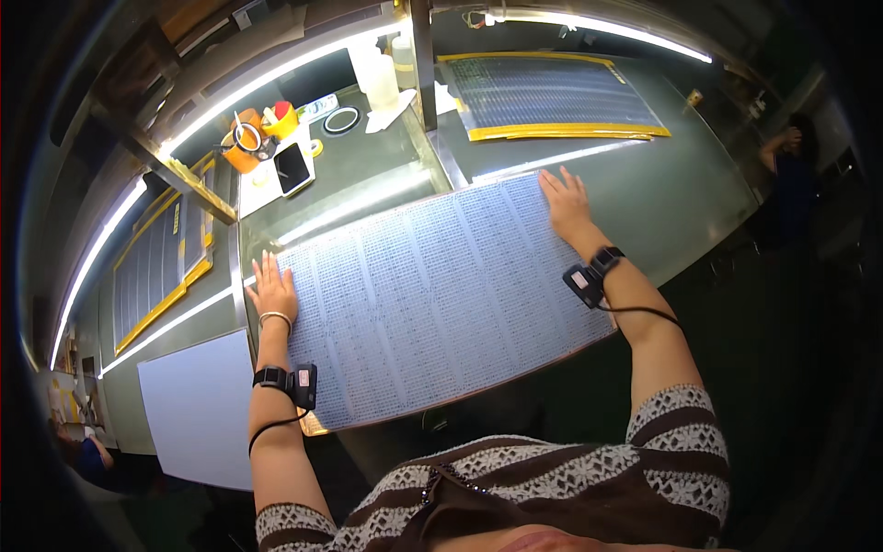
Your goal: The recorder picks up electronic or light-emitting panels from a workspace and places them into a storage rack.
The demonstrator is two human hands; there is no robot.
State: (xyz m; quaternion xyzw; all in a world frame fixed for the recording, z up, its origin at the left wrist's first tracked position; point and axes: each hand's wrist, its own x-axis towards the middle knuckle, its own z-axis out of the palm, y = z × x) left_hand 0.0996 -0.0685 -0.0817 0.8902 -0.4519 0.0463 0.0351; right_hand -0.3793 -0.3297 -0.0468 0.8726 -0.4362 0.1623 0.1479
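A large rectangular light-blue panel, covered in a fine grid of small marks with plain bands across it, lies on the dark green worktable. Its near edge reaches the table's front, close to my body. On the panel's left edge, toward the far corner, rests my left hand, flat with fingers spread. My right hand lies on the far right corner, its fingers stretched out along the edge. Neither hand is wrapped around anything. What lies beneath the panel is hidden.
Left stands a plain pale board. Dark yellow-taped panels lie at the far left and far right. Behind are an orange tool cup, a phone, a tape roll and a white bottle. A metal post rises there.
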